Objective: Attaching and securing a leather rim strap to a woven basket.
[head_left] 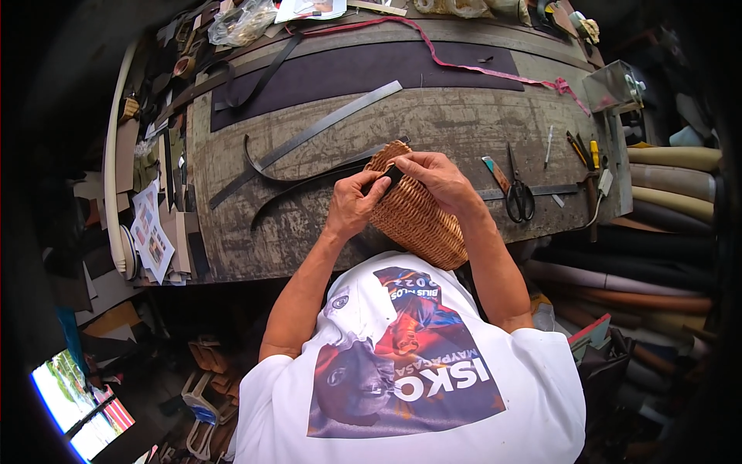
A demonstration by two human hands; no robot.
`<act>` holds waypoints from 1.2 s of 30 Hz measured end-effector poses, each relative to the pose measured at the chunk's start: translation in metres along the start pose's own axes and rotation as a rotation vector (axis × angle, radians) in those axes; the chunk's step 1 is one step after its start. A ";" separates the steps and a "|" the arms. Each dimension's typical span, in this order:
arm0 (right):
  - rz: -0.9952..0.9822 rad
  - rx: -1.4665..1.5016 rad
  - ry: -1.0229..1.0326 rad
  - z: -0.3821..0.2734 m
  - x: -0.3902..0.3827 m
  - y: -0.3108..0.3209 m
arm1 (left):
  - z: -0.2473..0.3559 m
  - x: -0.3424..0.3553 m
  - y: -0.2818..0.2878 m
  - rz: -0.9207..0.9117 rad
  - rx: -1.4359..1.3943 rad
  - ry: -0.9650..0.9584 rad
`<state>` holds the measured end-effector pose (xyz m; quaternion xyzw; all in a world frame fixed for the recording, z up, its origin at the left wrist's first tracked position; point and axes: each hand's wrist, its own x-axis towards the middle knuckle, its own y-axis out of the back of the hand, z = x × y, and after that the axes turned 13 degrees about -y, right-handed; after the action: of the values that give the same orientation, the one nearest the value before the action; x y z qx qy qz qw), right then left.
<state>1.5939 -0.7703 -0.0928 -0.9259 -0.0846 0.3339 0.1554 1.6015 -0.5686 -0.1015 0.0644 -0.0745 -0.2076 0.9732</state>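
Woven basket tilts between both hands over the near edge of the bench, close to the body, presumably for steadiness. At left, printed sheets carry writing too small to read; dark straps lie loose. The left hand has thumb and finger clamped on a black strip at the rim; below, a white shirt bears bold lettering. The right hand's fingers pinch the rim, likely bracing it. Scissors rest handily nearby.

Scissors lie on the table right of the basket, one straightedge to its left.
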 end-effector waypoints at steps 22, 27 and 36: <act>0.023 -0.224 0.108 0.016 -0.025 -0.017 | 0.014 -0.042 0.017 -0.214 -0.170 0.013; 0.078 -0.335 0.213 0.012 -0.039 -0.016 | 0.029 -0.036 0.019 -0.205 -0.091 -0.056; -0.064 0.119 0.297 -0.014 -0.053 0.012 | 0.031 -0.030 0.023 -0.110 0.320 -0.602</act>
<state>1.5627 -0.7989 -0.0554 -0.9510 -0.0701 0.1927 0.2313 1.5782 -0.5382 -0.0707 0.1561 -0.3863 -0.2551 0.8725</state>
